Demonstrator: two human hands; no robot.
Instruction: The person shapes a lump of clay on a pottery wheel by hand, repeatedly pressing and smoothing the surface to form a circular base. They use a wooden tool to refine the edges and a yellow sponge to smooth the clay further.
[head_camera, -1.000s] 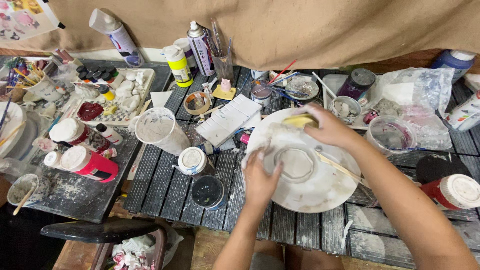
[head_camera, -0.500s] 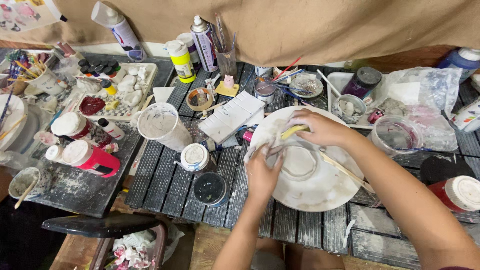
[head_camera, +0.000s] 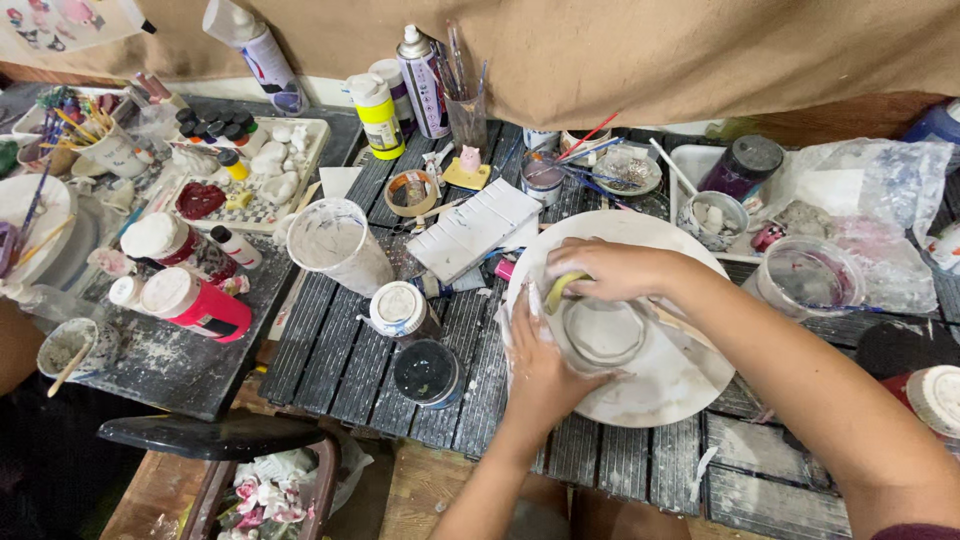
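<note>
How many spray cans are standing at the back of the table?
3: a yellow-bodied can, a white-capped one just behind it, and a tall purple-labelled can beside the brush cup. More may be hidden.

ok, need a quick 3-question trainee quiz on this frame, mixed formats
1. True or false: both hands rest on the small round dish that sits on the big white plate.
2. Which hand holds the yellow tool? A) left hand B) right hand C) neither
3. Fill in: the dark lidded jar stands on the slatted table, on the ____ side of the plate as the camera sees it.

Key
1. True: the left hand cups its near-left edge and the right hand lies over its far edge.
2. B: it pokes out from under the right hand's fingers.
3. left
</note>
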